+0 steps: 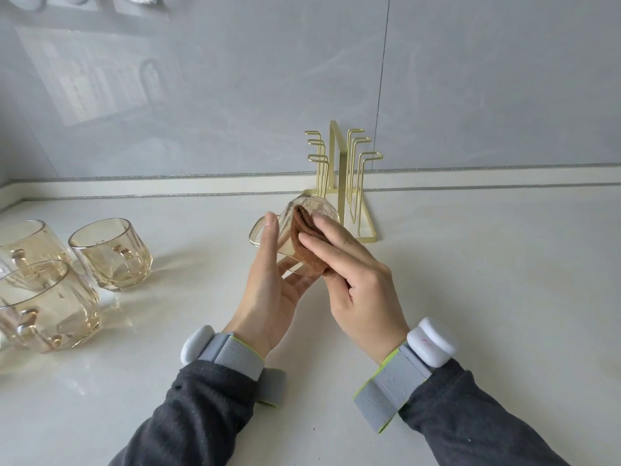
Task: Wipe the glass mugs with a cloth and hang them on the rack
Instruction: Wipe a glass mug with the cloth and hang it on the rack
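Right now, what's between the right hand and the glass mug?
A folded brown cloth, which the right hand presses on the mug, in the head view.

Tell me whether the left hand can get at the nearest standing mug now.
Probably not yet: the left hand holds the tilted mug, so it is busy. Otherwise bare counter lies between it and the standing mug.

Mugs (111, 253): clear amber glass, glossy
Cloth (304, 237): brown matt napped fabric
Rack (339, 176): shiny gold metal
Counter (470, 264): smooth, glossy

Three mugs (111, 253) left on counter (470, 280); rack (339, 183) at back; held mug (289, 220) before rack.
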